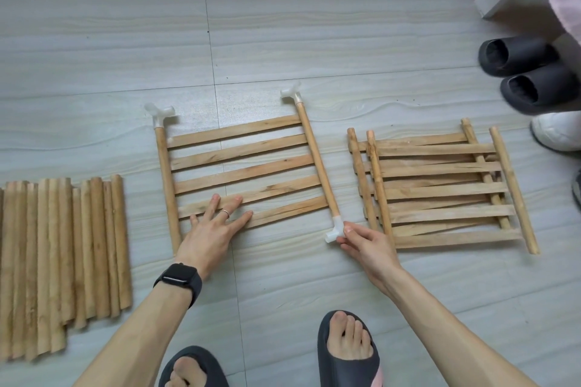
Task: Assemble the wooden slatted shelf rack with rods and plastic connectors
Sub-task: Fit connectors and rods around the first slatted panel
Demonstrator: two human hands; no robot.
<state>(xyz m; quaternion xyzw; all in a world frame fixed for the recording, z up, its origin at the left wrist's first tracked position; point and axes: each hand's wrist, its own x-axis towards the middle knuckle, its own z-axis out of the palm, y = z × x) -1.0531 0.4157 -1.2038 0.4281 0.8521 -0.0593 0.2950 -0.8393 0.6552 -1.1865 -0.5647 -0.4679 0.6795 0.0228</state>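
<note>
Between thumb and fingers of my right hand [367, 248] sits the plastic connector [335, 229], pinched at the slatted panel's [245, 170] corner. My left hand [210, 236] presses flat on the slats, fingers straight. Next, I judge: seat it fully, then fit the bare corner beside that palm.

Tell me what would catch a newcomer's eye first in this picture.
The slatted panel lying mid-floor, with the left hand pressed flat on its near slats and the right hand pinching the white plastic connector at its near right corner. Next, the row of loose rods at the left and the stack of panels at the right.
</note>
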